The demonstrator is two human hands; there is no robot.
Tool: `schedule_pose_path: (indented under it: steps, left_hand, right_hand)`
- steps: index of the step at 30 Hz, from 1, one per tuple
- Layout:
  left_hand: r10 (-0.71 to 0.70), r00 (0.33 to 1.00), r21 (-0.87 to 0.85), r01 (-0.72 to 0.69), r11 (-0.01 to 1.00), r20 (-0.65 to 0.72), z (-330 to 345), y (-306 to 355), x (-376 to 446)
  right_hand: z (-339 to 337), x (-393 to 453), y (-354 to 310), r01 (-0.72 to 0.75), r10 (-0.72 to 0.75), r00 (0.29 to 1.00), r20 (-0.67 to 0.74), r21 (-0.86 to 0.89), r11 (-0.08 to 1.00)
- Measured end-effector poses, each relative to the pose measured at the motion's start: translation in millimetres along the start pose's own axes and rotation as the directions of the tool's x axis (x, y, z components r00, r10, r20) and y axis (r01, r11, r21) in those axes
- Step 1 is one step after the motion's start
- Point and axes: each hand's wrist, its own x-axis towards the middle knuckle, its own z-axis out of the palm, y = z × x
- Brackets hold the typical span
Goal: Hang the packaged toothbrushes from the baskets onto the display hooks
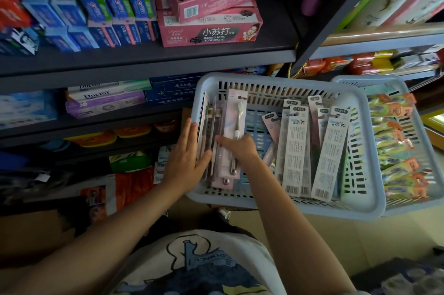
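A light blue plastic basket (276,83) holds packaged toothbrushes. A bundle of pink toothbrush packs (234,114) stands on edge at its left side. White and grey toothbrush packs (331,150) lean in its right half. My left hand (186,153) lies flat, fingers straight, against the basket's left wall and the outer side of the pink bundle. My right hand (237,147) reaches into the basket and its curled fingers grip the pink packs from the right. No display hooks are in view.
A second blue basket (413,203) with yellow-orange packs sits behind the first on the right. Dark shelves (144,59) with toothpaste boxes (211,28) fill the left and top. A black shelf upright (319,25) rises above the baskets. Tiled floor (336,234) lies below.
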Motion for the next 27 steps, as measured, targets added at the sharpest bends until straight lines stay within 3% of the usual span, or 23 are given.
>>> schedule_pose_path:
  steps: [9,19,27]
  left_hand:
    - [0.010,1.000,0.028,-0.010,1.000,-0.015,0.1,0.3,-0.1]
    - [-0.002,1.000,0.030,0.002,1.000,-0.001,-5.0,4.1,-1.4]
    - [-0.012,1.000,0.015,0.012,1.000,0.014,-8.0,9.0,-2.6]
  right_hand:
    - [-1.5,-6.7,6.3,0.038,-0.044,0.998,0.055,0.097,0.995]
    - [-28.3,-11.4,11.4,0.064,-0.056,0.997,-0.047,0.202,0.977]
    - [-10.0,-16.4,8.2,0.098,-0.094,0.994,-0.048,0.091,0.991]
